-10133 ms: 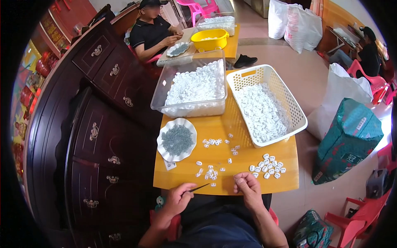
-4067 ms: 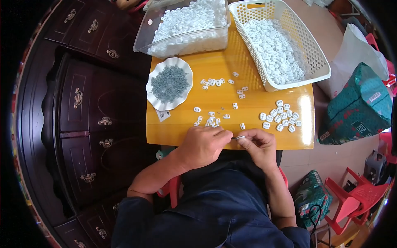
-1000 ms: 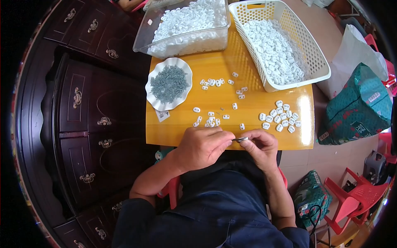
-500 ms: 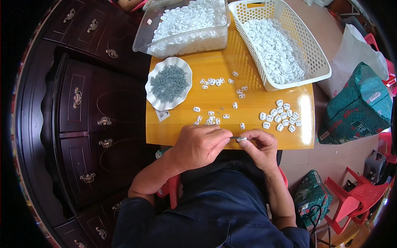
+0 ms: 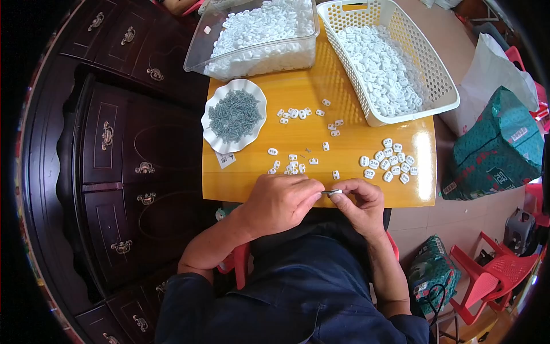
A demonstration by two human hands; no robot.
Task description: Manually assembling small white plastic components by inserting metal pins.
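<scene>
At the table's near edge my left hand (image 5: 281,199) is closed in a pinch on a thin dark metal rod (image 5: 326,192). Its far end meets a small white oval plastic piece (image 5: 337,192), gripped between thumb and fingers of my right hand (image 5: 365,200). Whether the rod enters the piece is too small to make out. Just beyond my left hand lie several white pieces with two holes (image 5: 293,166), a few partly hidden by the hand. Past my right hand sits a cluster of white oval pieces with dark markings (image 5: 392,161).
A scalloped white plate (image 5: 258,127) holds many small grey screws (image 5: 234,114). Behind stand a clear plastic bin (image 5: 258,56) and a white perforated basket (image 5: 421,43), both full of white pieces. Dark wooden drawers (image 5: 123,155) flank the yellow table (image 5: 246,183) at left; green bags (image 5: 492,155) are right.
The rod and white piece have shifted very slightly, and my left hand has edged a little to the right. The things on the table lie as before.
</scene>
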